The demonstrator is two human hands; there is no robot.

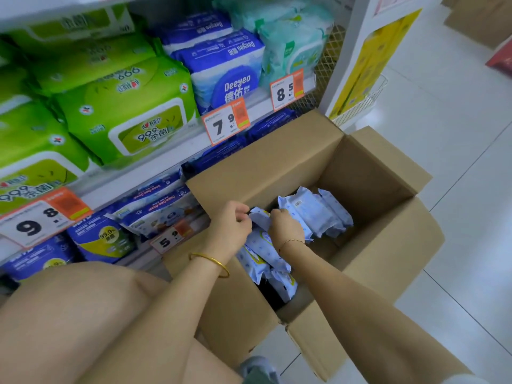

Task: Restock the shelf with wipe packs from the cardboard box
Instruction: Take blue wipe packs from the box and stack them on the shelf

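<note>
In both hands' grip: wipe pack

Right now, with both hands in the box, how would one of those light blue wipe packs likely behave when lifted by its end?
The wipe pack pinched by the left hand and right hand looks soft: its film wrapper crinkles, so it would probably sag. The glossy film may be slightly slippery. Flat-sided, it seems unlikely to roll, though packs in the cardboard box already lean.

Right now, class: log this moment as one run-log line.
stage: picking from cardboard box | left hand: pinching wipe pack | right hand: gripping same pack | shelf: none placed yet
</note>
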